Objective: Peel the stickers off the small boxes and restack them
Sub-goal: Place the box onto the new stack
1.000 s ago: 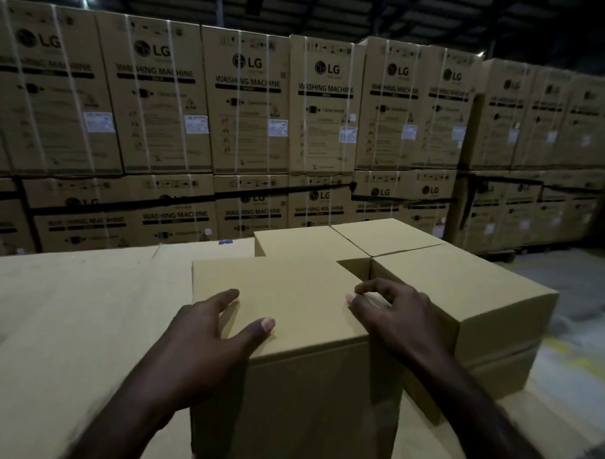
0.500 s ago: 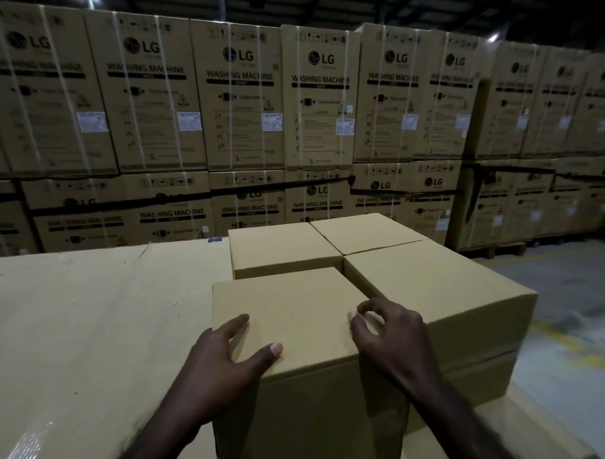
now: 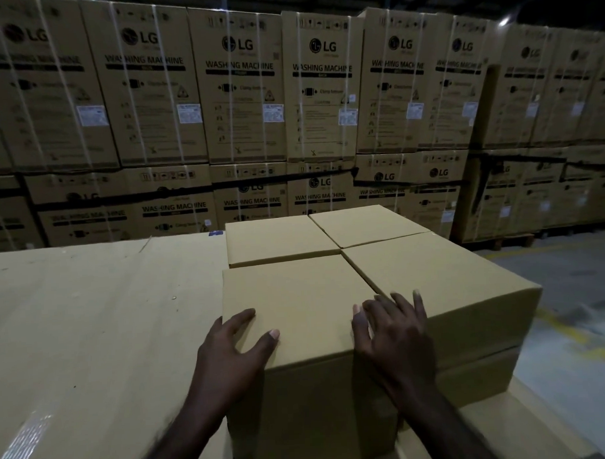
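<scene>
Dim warehouse. Four plain small boxes sit packed in a two-by-two block, edges touching, tops level. The near-left box (image 3: 289, 298) is the one under both hands; near-right box (image 3: 443, 286) butts against it, and two far boxes (image 3: 277, 240) (image 3: 366, 223) sit behind. No stickers visible on any of the tops or sides in view.

Left hand (image 3: 230, 352) lies flat on the near-left box's top at its near-left corner — fingers straight, thumb spread, nothing gripped. Right hand (image 3: 394, 332) rests over the near right edge of the same box, fingers extended and lightly spread, reaching across the seam onto the near-right box; not curled round anything.

The block stands on a broad cardboard surface (image 3: 91, 322), pale brown, with a seam running across its far part, a few small dark specks and a strip of shiny clear tape at the lower left. A lower cardboard layer (image 3: 478, 381) shows under the near-right box.

Behind, a wall of large cartons (image 3: 244, 87) printed "LG WASHING MACHINE", stacked two high, bound with white straps, each with a small white label. More of the same run off to the right, on a wooden pallet (image 3: 510, 239). Grey concrete floor (image 3: 577, 288) at right with worn yellow lines. Ceiling dark — one bright light spot at upper right.
</scene>
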### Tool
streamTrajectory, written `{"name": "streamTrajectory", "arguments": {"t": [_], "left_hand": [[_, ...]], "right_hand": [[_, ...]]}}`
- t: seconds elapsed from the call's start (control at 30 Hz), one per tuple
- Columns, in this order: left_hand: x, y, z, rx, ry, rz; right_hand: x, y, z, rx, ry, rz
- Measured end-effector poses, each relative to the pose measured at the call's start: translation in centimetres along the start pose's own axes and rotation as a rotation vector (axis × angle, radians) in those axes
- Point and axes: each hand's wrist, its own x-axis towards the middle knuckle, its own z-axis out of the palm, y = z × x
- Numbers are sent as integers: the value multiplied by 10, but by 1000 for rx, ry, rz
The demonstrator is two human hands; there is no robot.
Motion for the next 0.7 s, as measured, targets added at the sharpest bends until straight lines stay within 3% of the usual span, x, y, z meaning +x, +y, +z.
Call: {"name": "streamTrajectory", "arguments": {"t": [0.7], "left_hand": [[15,-1,19,-15,49,-1]], "right_hand": [[14,14,12,1,-16,-17]]}}
